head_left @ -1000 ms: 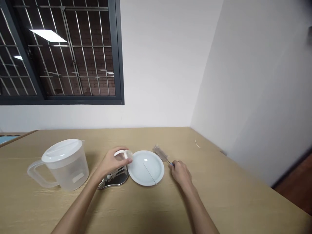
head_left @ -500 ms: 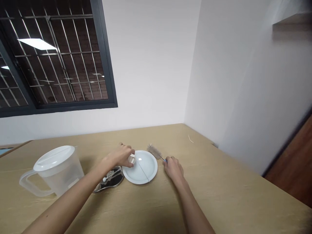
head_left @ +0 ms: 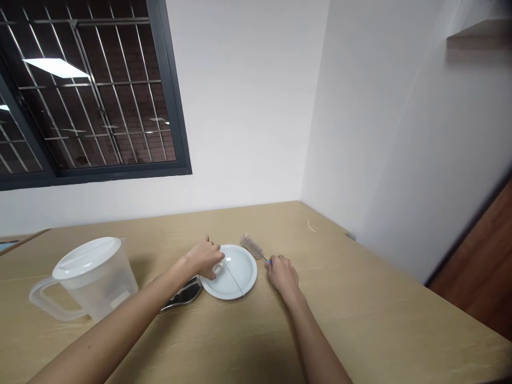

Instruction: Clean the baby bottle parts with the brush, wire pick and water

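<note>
My left hand (head_left: pixel 207 258) is over the left side of a white plate (head_left: pixel 246 272), its thumb and fingers closed round a small white object (head_left: pixel 218 265) mostly hidden by them. I cannot make out its kind. A thin straight stick (head_left: pixel 235 280) lies across the plate, one end at the near rim. To the plate's right, my right hand (head_left: pixel 282 274) is wrapped round the blue handle of a bottle brush (head_left: pixel 253 247), whose greyish bristles point to the far left, beside the rim. A dark, shiny, metal-rimmed object like a hand mirror (head_left: pixel 190 292) lies under my left forearm, partly covered.
A translucent pitcher (head_left: pixel 98 282) with a white lid stands at the left, its handle facing left. A thin pale strand (head_left: pixel 311 226) lies far right on the wooden table (head_left: pixel 248 346). Walls and a barred window (head_left: pixel 100 90) rise behind.
My left hand has turned slightly over the plate, so less of the white object shows. Fewer pale shapes show on the dark shiny surface. My right hand keeps its grip on the brush.
</note>
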Demonstrator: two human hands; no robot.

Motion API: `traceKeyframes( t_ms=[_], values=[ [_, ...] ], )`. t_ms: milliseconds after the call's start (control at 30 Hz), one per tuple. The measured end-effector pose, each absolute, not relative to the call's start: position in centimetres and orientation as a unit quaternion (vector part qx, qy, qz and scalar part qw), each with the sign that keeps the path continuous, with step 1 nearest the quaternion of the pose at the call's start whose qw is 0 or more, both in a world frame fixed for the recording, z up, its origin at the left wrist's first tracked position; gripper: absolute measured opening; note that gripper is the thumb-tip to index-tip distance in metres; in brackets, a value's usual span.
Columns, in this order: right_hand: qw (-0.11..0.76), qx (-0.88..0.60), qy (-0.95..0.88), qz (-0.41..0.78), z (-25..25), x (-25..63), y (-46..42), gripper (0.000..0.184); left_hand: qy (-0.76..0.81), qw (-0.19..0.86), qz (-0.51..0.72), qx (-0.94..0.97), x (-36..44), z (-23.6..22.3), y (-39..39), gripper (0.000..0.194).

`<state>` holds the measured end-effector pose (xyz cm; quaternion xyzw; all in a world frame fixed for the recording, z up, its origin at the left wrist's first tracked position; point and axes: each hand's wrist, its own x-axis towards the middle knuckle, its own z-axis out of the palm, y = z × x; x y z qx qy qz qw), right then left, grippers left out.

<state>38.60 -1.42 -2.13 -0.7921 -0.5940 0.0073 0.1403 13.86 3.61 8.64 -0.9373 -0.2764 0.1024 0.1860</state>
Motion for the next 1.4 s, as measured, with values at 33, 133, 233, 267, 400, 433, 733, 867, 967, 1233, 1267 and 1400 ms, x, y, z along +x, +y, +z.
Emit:
traceKeyframes(
  t_ms=[33,133,233,267,400,433,733,867,967,1233,1267,1400],
  values=[
    [0.139,-0.793,-0.593,0.008,-2.1,38.6,-1.4,0.029,-0.277,0.185,0.103,-0.937,13.9,8.4,3.6,0.035],
    [0.134,-0.795,-0.592,0.007,-2.2,38.6,-1.4,0.030,-0.280,0.181,0.100,-0.938,13.9,8.1,3.7,0.035],
    [0.132,-0.794,-0.593,0.006,-2.2,38.6,-1.3,0.030,-0.283,0.176,0.092,-0.938,13.8,8.2,3.8,0.034],
    [0.132,-0.794,-0.593,0.005,-2.3,38.6,-1.3,0.030,-0.284,0.174,0.090,-0.939,13.8,8.3,3.8,0.034],
    [0.132,-0.794,-0.593,0.004,-2.3,38.6,-1.4,0.030,-0.286,0.162,0.083,-0.941,13.9,8.4,3.7,0.035],
    [0.131,-0.794,-0.593,0.004,-2.3,38.6,-1.4,0.030,-0.290,0.157,0.079,-0.941,13.9,8.5,3.7,0.035],
    [0.123,-0.794,-0.596,0.009,-2.2,38.6,-1.4,0.031,-0.425,-0.057,-0.247,-0.869,10.6,10.5,1.4,0.057],
    [0.121,-0.793,-0.597,0.010,-2.3,38.6,-1.4,0.031,-0.473,-0.243,-0.485,-0.695,7.9,10.1,-2.2,0.058],
    [0.120,-0.791,-0.599,0.009,-2.2,38.4,-1.4,0.030,-0.480,-0.305,-0.562,-0.601,6.0,8.2,-5.2,0.060],
    [0.113,-0.782,-0.613,0.012,-2.0,38.1,-1.6,0.032,-0.496,-0.410,-0.597,-0.479,3.2,1.0,-9.9,0.068],
    [0.112,-0.781,-0.614,0.013,-2.0,38.0,-1.7,0.033,-0.488,-0.418,-0.602,-0.474,3.1,0.3,-10.0,0.068],
    [0.104,-0.782,-0.615,0.016,-2.2,37.9,-1.6,0.032,-0.479,-0.404,-0.630,-0.459,2.8,-1.9,-10.0,0.069]
  ],
)
